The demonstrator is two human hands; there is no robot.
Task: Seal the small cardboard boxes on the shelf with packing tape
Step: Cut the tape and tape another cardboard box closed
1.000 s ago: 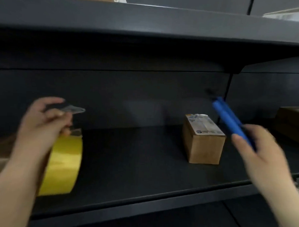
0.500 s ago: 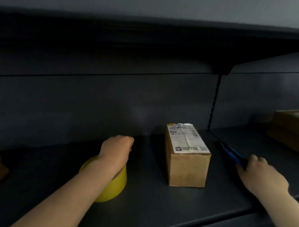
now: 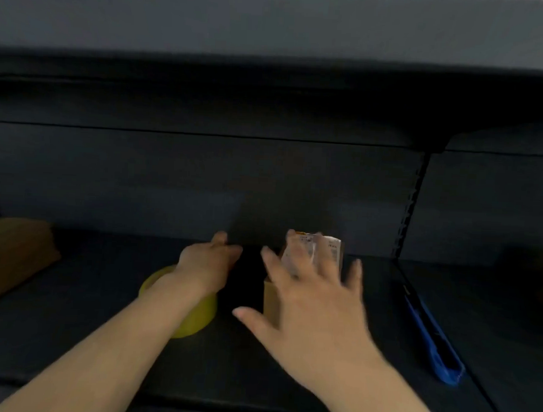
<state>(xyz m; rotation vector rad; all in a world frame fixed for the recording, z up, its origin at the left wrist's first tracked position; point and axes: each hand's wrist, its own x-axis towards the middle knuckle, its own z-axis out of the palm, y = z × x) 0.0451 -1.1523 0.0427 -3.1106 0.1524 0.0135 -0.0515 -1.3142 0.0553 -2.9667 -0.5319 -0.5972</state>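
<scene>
Right hand (image 3: 315,310) was spread, fingers straight, over the small box (image 3: 274,299) mid-shelf (image 3: 287,378); left hand (image 3: 208,265) rested loosely on the yellow tape roll (image 3: 196,321) just beside it.

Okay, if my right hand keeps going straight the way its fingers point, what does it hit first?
Most likely the small cardboard box with the white label. The right hand, fingers spread and pointing toward the back of the shelf, is in front of and over it. The frame is blurred, so contact cannot be told.
</scene>
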